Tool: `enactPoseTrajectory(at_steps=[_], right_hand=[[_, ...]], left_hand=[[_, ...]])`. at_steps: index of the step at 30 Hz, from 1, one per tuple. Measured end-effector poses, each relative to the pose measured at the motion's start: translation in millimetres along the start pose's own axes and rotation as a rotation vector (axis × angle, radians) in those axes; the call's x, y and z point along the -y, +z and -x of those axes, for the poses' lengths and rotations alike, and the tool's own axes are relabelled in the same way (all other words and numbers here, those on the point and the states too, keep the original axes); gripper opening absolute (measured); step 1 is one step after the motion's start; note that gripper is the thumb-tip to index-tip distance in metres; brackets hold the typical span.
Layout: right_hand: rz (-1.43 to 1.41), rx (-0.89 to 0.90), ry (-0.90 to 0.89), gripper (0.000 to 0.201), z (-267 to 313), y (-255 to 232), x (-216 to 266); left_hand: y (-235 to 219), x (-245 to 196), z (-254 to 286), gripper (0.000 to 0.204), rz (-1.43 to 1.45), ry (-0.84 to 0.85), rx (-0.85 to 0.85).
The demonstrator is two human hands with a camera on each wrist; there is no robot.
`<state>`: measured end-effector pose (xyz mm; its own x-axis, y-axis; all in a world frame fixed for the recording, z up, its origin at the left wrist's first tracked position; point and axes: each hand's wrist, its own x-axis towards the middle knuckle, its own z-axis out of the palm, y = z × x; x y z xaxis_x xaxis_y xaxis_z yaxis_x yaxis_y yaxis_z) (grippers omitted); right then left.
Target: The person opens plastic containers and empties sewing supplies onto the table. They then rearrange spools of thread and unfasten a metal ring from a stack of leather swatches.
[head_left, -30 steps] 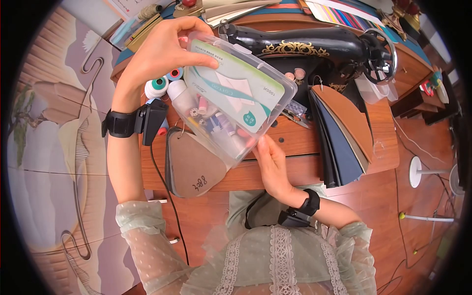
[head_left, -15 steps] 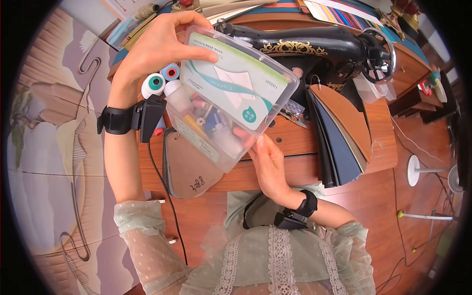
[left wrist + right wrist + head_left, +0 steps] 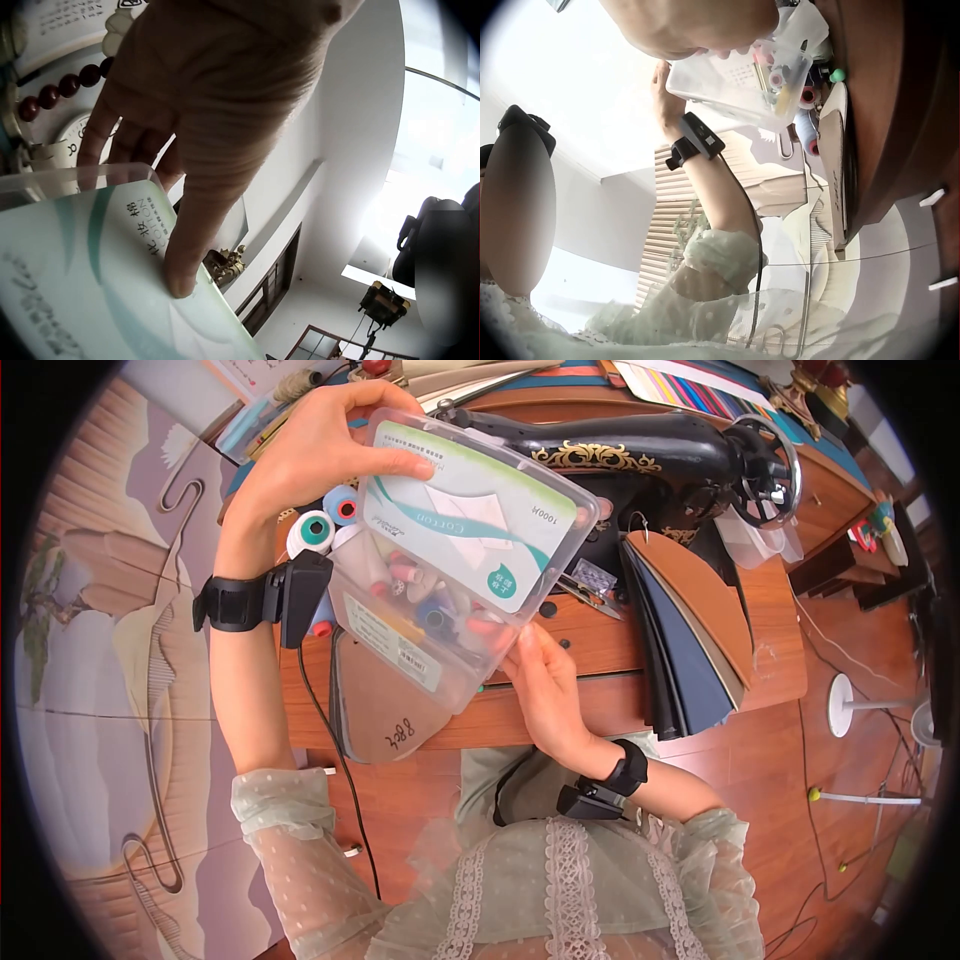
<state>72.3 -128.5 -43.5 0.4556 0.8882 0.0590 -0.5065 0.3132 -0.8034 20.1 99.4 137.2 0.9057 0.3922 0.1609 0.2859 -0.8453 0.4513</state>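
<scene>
Grip: left hand [image 3: 318, 458], right hand [image 3: 550, 700] hold box [image 3: 470, 540] | could bump spool [image 3: 311, 533] beside box | why: hold slips

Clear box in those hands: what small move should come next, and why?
I'd probably ease the clear box down toward level: the left hand grips its raised end, the right hand holds a near corner, and the tilt could let the jumbled small items inside slide.

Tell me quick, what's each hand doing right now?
Left hand: holding the clear plastic box, thumb on top.
Right hand: holding the same box by its near edge.
</scene>
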Motion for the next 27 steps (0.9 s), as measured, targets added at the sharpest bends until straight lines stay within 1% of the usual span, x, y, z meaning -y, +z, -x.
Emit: enactPoseTrajectory(at_steps=[1,3,4,6,7,9,10,12,13,15,16,18,19,21,22,24,25,27], right_hand=[[-0.002,-0.001,-0.001,0.042,1,0,1],[0.099,0.019,-0.022,0.040,3,-2,4],[0.096,0.018,-0.022,0.040,4,-2,4],[0.153,0.071,-0.067,0.037,7,-2,3],[0.152,0.070,-0.068,0.037,6,-2,3],[0.152,0.094,-0.092,0.035,4,1,2],[0.150,0.095,-0.092,0.035,3,5,1],[0.111,0.096,-0.168,0.035,1,11,1],[0.110,0.097,-0.169,0.035,1,10,0],[0.177,0.088,-0.077,0.035,2,7,-2],[0.178,0.092,-0.078,0.035,3,6,1],[0.226,0.153,0.013,0.039,4,3,6],[0.227,0.152,0.011,0.039,4,5,3],[0.169,0.058,-0.186,0.034,2,8,-5],[0.168,0.059,-0.185,0.034,1,4,-7],[0.363,0.109,-0.209,0.031,-3,-6,-8],[0.360,0.115,-0.209,0.031,-4,-6,-7],[0.442,0.098,-0.205,0.028,0,-4,-5]], left_hand=[[0,-1,2,0.039,-0.001,0.001,0.002],[-2,-5,12,0.041,0.151,-0.042,-0.039],[-5,-8,16,0.041,0.149,-0.042,-0.037],[-15,-11,25,0.043,0.207,0.012,-0.042],[-17,-10,28,0.043,0.206,0.012,-0.041],[-21,-9,33,0.038,0.121,0.184,-0.184],[-23,-8,35,0.038,0.119,0.183,-0.184],[-27,-7,36,0.040,0.185,0.160,-0.166],[-27,-8,35,0.040,0.184,0.160,-0.167],[-25,-9,35,0.042,0.157,0.060,-0.144],[-25,-8,36,0.042,0.156,0.060,-0.147],[-24,-9,39,0.043,0.206,0.000,-0.102],[-24,-10,41,0.043,0.205,0.002,-0.103],[-25,-11,47,0.041,0.198,0.037,-0.138],[-26,-12,51,0.041,0.198,0.035,-0.139],[-29,-14,61,0.035,0.255,-0.009,-0.127],[-30,-13,66,0.035,0.251,-0.012,-0.131],[-33,-9,77,0.033,0.254,0.020,-0.149]])
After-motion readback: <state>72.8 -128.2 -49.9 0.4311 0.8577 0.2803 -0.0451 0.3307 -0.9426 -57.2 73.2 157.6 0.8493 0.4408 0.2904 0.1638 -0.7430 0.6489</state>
